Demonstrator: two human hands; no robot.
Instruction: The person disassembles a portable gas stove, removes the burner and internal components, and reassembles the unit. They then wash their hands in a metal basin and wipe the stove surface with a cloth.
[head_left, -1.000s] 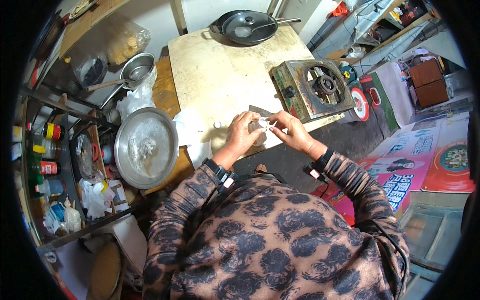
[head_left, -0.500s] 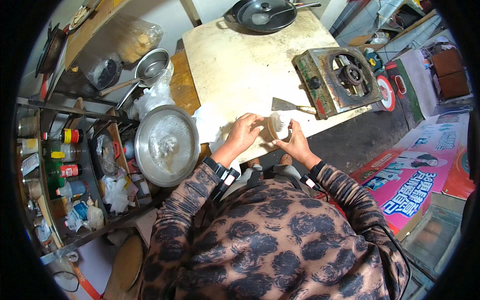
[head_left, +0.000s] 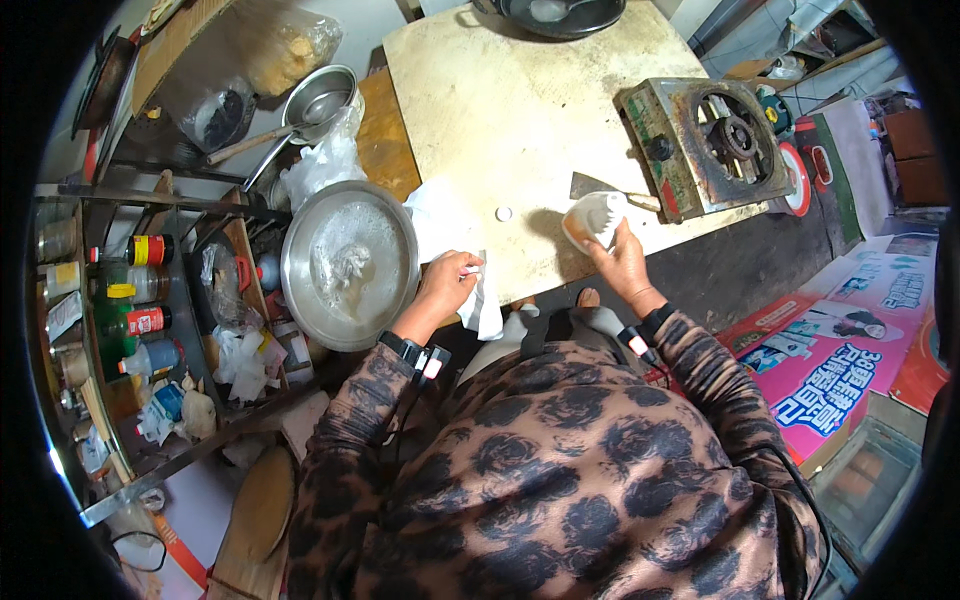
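My left hand (head_left: pixel 448 288) is closed, pinching the upper part of a white cloth (head_left: pixel 485 312) that hangs over the table's near edge. To its right, my right hand (head_left: pixel 627 265) grips a white translucent bottle (head_left: pixel 592 220) with a ridged side, tilted above the table. Between the hands, farther back, a small round white cap (head_left: pixel 504 213) lies on the pale tabletop (head_left: pixel 480 110). Just behind the bottle is a scraper (head_left: pixel 590 186) with a flat metal blade, its handle pointing toward the stove.
A grimy gas stove (head_left: pixel 705 150) occupies the table's right side, and a black frying pan (head_left: pixel 570 20) its far edge. At the left, a steel basin (head_left: pixel 297 270) holds sudsy water near a saucepan (head_left: pixel 320 95). Shelves (head_left: pixel 165 455) of bottles stand farther left.
My hands have moved apart: the right has carried the bottle rightward, while the left has come down and left and taken hold of the cloth. The cap now shows on the table.
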